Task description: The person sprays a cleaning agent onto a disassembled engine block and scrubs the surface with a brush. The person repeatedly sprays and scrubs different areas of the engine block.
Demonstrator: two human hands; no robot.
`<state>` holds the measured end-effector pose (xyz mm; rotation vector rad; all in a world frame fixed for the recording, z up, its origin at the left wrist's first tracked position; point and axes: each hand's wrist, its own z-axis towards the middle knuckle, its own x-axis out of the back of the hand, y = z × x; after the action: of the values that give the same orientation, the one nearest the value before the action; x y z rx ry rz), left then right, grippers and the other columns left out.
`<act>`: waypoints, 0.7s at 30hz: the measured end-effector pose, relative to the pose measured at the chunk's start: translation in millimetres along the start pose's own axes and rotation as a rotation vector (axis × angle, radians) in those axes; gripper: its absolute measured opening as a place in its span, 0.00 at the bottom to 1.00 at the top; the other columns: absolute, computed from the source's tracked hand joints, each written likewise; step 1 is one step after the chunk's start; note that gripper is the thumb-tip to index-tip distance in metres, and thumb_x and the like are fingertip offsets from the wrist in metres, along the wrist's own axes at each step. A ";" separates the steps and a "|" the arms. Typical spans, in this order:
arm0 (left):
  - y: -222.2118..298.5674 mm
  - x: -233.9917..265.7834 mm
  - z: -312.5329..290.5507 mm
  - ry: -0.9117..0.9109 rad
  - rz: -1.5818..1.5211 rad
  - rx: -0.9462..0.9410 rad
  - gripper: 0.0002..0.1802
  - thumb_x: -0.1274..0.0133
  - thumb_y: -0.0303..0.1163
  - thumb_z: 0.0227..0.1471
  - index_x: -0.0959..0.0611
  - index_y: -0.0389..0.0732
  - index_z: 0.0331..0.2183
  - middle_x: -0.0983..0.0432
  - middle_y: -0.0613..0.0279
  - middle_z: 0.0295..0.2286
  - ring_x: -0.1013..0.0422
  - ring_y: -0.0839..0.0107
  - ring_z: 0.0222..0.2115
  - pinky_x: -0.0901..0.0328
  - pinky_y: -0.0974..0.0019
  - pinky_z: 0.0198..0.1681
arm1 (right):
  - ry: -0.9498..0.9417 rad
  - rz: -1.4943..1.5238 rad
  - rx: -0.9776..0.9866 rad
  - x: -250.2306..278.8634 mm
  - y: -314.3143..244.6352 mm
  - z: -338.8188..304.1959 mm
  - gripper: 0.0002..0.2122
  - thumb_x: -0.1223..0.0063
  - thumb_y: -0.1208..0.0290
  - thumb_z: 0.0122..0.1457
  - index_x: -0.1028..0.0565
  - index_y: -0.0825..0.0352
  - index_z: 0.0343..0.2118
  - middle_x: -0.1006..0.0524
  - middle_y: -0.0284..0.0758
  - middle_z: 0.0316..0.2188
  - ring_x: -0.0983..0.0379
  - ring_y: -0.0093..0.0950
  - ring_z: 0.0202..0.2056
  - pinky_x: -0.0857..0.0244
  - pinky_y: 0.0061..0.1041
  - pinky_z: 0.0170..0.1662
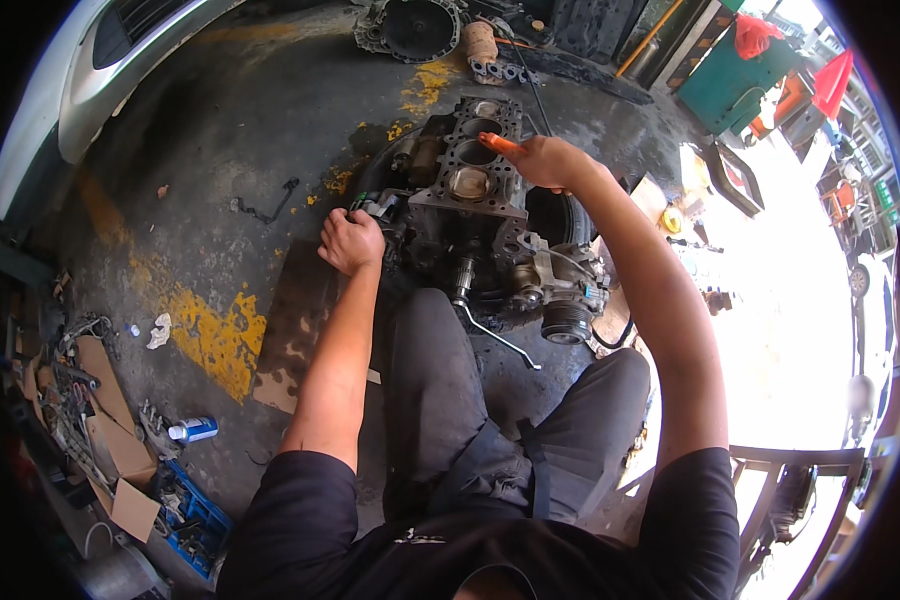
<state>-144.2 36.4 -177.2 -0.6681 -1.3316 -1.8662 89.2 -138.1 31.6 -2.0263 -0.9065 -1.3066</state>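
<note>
A dark engine block [475, 190] with open cylinder bores rests on a tyre [555, 215] on the concrete floor in front of me. My right hand [545, 160] grips an orange-handled tool [500, 145] over the top of the block, near the bores. My left hand [350, 242] is closed against the left side of the engine, on a small metal part [375, 207]. A long ratchet wrench [490, 330] sticks out from the front of the engine, near my knee.
A white car bumper [100, 75] stands at the far left. A gearbox housing [410, 28] lies at the back. Cardboard, tools and a blue tray [195, 515] lie at the lower left, with a spray can [192, 430] nearby. A metal stand [790, 480] is at the lower right.
</note>
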 end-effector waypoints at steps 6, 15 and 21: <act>-0.1 -0.7 0.1 -0.010 -0.005 0.002 0.17 0.54 0.43 0.56 0.18 0.45 0.41 0.21 0.59 0.43 0.27 0.57 0.47 0.39 0.49 0.51 | -0.008 -0.021 0.065 -0.6 1.9 -0.7 0.25 0.72 0.59 0.73 0.52 0.27 0.70 0.21 0.50 0.32 0.19 0.44 0.26 0.23 0.40 0.35; -0.5 -4.8 -0.4 0.016 -0.011 -0.008 0.17 0.54 0.44 0.56 0.18 0.47 0.40 0.20 0.60 0.43 0.27 0.57 0.48 0.39 0.46 0.51 | 0.005 0.130 -0.040 4.3 -1.8 -13.7 0.26 0.65 0.47 0.71 0.22 0.64 0.52 0.21 0.48 0.24 0.20 0.40 0.25 0.25 0.39 0.29; -2.1 -0.4 1.2 -0.017 -0.004 0.015 0.18 0.55 0.43 0.55 0.18 0.45 0.41 0.21 0.59 0.43 0.28 0.57 0.48 0.39 0.48 0.51 | -0.054 0.133 -0.013 30.3 -28.4 -53.2 0.26 0.63 0.49 0.69 0.22 0.68 0.50 0.20 0.48 0.27 0.20 0.40 0.25 0.26 0.39 0.29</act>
<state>-145.7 38.0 -178.3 -0.6753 -1.3571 -1.8562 46.9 -153.4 81.9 -2.1025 -0.7745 -1.1935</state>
